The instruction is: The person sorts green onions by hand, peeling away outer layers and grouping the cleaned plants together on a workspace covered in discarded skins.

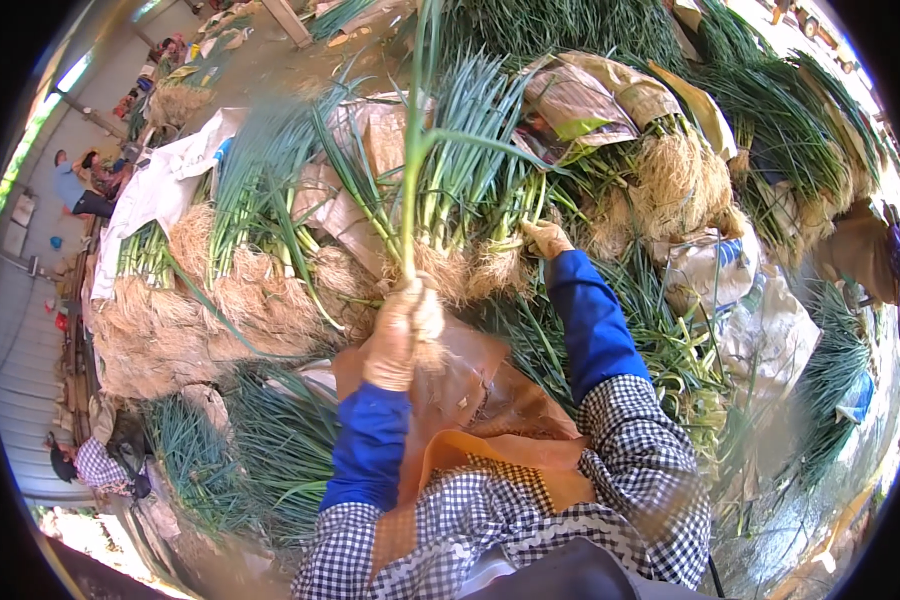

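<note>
My left hand (394, 335), in a tan glove, is closed round the root end of a green onion (410, 190). Its long stalk stands upright in front of me, and some pale roots hang below the fist. My right hand (547, 238), gloved alike, reaches out to a bunch of green onions (510, 235) with bushy roots. Its fingers are bent in on the stalks at the bunch's right side; the exact grip is partly hidden. More green onions (460, 160) lie just beyond, leaves pointing away from me.
An orange apron (470, 375) covers my lap. Root-ended bunches (255, 290) line the left, beside a white sack (160, 190). Wrapped bunches (680, 180) lie at the far right; loose green leaves (280, 440) spread near my left arm. Other people (95, 180) are at the left.
</note>
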Action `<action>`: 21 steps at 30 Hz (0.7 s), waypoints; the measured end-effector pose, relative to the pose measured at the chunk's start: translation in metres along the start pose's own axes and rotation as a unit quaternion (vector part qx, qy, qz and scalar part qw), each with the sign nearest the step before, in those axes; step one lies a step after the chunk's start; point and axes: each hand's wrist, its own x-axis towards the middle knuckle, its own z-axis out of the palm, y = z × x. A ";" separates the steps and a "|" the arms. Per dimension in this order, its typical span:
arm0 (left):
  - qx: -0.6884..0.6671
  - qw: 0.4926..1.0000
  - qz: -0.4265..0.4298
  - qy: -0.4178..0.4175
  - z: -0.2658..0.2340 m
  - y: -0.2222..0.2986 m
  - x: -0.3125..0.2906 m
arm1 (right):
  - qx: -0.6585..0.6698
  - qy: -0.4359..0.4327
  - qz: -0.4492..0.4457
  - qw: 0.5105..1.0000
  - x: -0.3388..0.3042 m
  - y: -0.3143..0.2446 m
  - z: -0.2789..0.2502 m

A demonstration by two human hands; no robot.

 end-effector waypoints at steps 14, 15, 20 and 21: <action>-0.106 0.954 -0.262 0.101 -0.016 -0.185 -0.007 | 0.347 -0.072 0.044 0.934 -0.202 -0.009 0.042; -0.139 0.946 -0.268 0.115 -0.023 -0.184 -0.007 | 0.310 -0.089 0.030 0.946 -0.205 -0.008 0.049; -0.181 0.950 -0.236 0.099 -0.044 -0.165 -0.015 | -0.333 -0.083 -0.091 0.935 -0.262 -0.007 -0.011; -0.184 0.955 -0.222 0.072 -0.046 -0.163 -0.016 | -0.421 -0.088 -0.063 0.900 -0.266 0.001 -0.033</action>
